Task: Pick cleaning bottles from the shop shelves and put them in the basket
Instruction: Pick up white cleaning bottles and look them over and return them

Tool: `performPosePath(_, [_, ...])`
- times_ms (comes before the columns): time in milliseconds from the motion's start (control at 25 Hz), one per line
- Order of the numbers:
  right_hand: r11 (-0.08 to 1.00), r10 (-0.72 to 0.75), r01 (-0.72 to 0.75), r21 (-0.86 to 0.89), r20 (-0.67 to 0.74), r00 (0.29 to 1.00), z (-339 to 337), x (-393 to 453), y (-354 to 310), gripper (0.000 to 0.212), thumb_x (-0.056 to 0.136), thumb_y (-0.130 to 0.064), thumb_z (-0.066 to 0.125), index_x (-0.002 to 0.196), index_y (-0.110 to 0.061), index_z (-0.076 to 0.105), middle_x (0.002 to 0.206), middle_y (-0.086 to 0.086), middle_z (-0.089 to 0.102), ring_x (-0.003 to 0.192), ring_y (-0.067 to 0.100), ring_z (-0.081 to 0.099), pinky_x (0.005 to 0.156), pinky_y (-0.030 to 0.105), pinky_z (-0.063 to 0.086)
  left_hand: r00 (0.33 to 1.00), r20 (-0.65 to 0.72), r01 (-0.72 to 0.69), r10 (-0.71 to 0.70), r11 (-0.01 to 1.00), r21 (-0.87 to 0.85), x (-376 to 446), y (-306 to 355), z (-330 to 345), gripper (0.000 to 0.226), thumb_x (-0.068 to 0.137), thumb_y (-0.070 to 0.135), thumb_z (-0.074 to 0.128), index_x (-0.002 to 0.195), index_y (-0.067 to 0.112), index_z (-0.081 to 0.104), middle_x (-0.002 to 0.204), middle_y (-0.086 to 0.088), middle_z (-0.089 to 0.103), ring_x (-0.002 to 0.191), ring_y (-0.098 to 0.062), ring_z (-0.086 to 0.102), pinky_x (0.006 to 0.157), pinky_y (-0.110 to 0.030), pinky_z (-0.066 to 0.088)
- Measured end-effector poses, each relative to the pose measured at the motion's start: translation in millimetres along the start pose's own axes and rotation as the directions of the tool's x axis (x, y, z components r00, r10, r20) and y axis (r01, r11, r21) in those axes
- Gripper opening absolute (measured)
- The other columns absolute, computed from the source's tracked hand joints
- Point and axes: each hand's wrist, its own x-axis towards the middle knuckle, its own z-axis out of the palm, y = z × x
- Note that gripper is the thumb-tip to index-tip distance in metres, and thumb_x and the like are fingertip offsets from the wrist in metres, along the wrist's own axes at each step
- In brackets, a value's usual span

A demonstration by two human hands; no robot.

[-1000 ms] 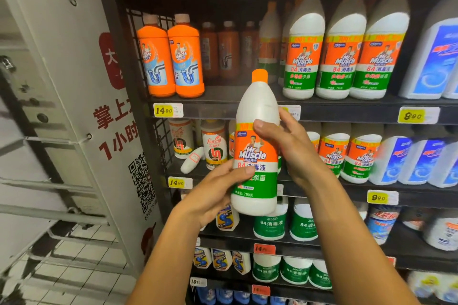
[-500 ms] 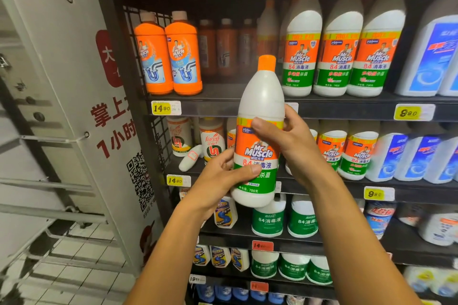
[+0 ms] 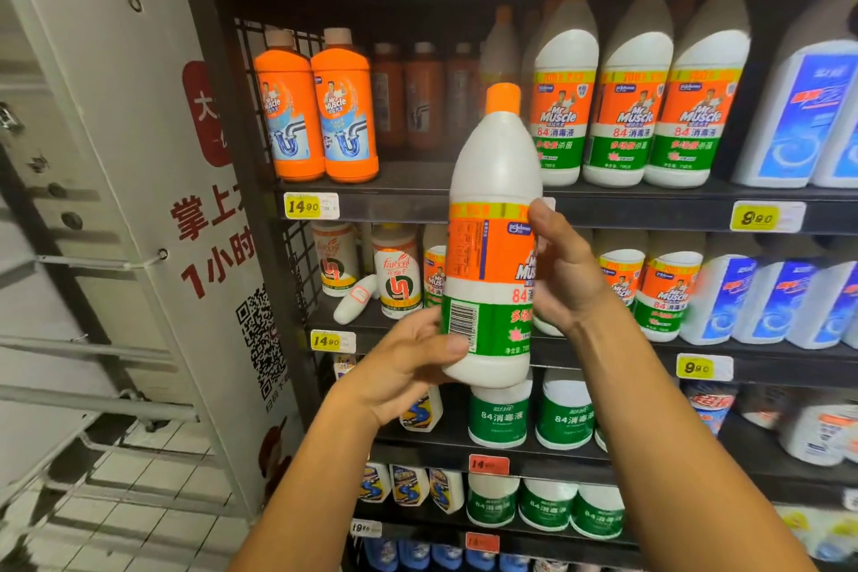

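Note:
A white Mr Muscle bottle [image 3: 494, 181] with an orange cap and an orange and green label is held upright in front of the shelves. My left hand [image 3: 408, 362] grips its lower part, thumb over the barcode. My right hand [image 3: 564, 274] holds its right side at label height, thumb on the label's upper edge. The bottle's side with small print and barcode faces me. No basket is in view.
Dark shelves [image 3: 418, 204] carry orange drain-cleaner bottles [image 3: 320, 116], a row of matching white Mr Muscle bottles [image 3: 631, 107] and blue-labelled white bottles [image 3: 798, 116]. Lower shelves hold more bottles. A white sign panel [image 3: 153, 181] and metal racks stand at the left.
The bottle has been turned in my hands: its front label now faces right and the barcode side faces me. It also sits slightly higher against the shelves.

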Motion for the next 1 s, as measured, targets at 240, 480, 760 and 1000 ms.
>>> performPosePath(240, [0.862, -0.117, 0.009, -0.507, -0.183, 0.976, 4.1, 12.5, 1.0, 0.055, 0.079, -0.044, 0.076, 0.127, -0.026, 0.057, 0.108, -0.003, 0.075, 0.097, 0.012, 0.073, 0.085, 0.037, 0.061, 0.844, -0.430, -0.038, 0.320, 0.836, 0.548, 8.9, -3.0, 15.8, 0.053, 0.058, 0.041, 0.087, 0.106, 0.029, 0.069, 0.101, 0.010, 0.077, 0.095, -0.009, 0.073, 0.086, -0.034, 0.058])
performPosePath(480, [0.902, -0.090, 0.036, -0.430, -0.106, 0.990, -8.0, 16.2, -4.4, 0.050, 0.075, -0.028, 0.079, 0.122, -0.023, 0.063, 0.106, 0.004, 0.076, 0.096, 0.021, 0.074, 0.074, 0.031, 0.060, 0.940, -0.306, 0.017, 0.151, 0.874, 0.485, 12.4, 1.3, -2.4, 0.069, 0.060, 0.045, 0.085, 0.123, 0.035, 0.057, 0.117, 0.011, 0.072, 0.109, -0.008, 0.067, 0.098, -0.034, 0.053])
performPosePath(760, [0.938, -0.003, -0.022, -0.346, -0.072, 0.997, -5.3, 20.5, 6.1, 0.041, 0.084, -0.034, 0.066, 0.122, -0.018, 0.062, 0.106, 0.006, 0.075, 0.097, 0.021, 0.072, 0.081, 0.037, 0.059, 0.918, -0.306, -0.118, 0.253, 0.910, 0.399, 13.8, -4.2, -2.6, 0.053, 0.064, 0.032, 0.084, 0.114, 0.024, 0.067, 0.110, 0.000, 0.075, 0.104, -0.017, 0.071, 0.084, -0.024, 0.055])
performPosePath(1000, [0.899, -0.032, -0.025, -0.437, -0.122, 0.992, -2.9, 19.3, 8.8, 0.043, 0.082, -0.043, 0.069, 0.119, -0.021, 0.063, 0.107, 0.005, 0.076, 0.100, 0.024, 0.073, 0.097, 0.050, 0.053, 0.875, -0.346, -0.117, 0.338, 0.843, 0.525, 14.3, -8.5, -0.1, 0.048, 0.069, 0.026, 0.087, 0.112, 0.026, 0.066, 0.103, 0.008, 0.075, 0.096, -0.009, 0.071, 0.078, -0.016, 0.054])
